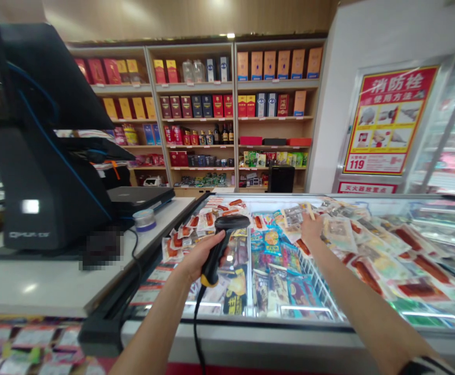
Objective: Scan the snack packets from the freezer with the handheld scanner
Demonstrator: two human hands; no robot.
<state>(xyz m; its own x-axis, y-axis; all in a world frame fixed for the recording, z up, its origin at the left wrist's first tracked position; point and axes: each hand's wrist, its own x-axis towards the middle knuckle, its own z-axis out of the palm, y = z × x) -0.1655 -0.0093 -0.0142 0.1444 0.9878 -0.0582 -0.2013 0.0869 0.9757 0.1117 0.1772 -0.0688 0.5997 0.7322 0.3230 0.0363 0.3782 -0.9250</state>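
My left hand (204, 255) is wrapped round the handle of a black barcode scanner (231, 223) with yellow trim. The scanner's head is level above the freezer, and its cable hangs down toward me. My right hand (312, 229) reaches further in, fingers closed on the edge of a clear food packet (292, 214) with greyish contents. Other clear packets (339, 233) lie close to the right of that hand. Below and between the hands are colourful ice cream wrappers (272, 242). Packs of reddish sausage (186, 232) lie left of the scanner.
A chest freezer (290, 333) with a glass top spans the front. On the left, a counter (35, 289) carries a black checkout terminal (43, 182), a flat black scale (141, 195) and a small round tub (144, 220). Shelves (196, 86) of boxes and bottles line the back wall.
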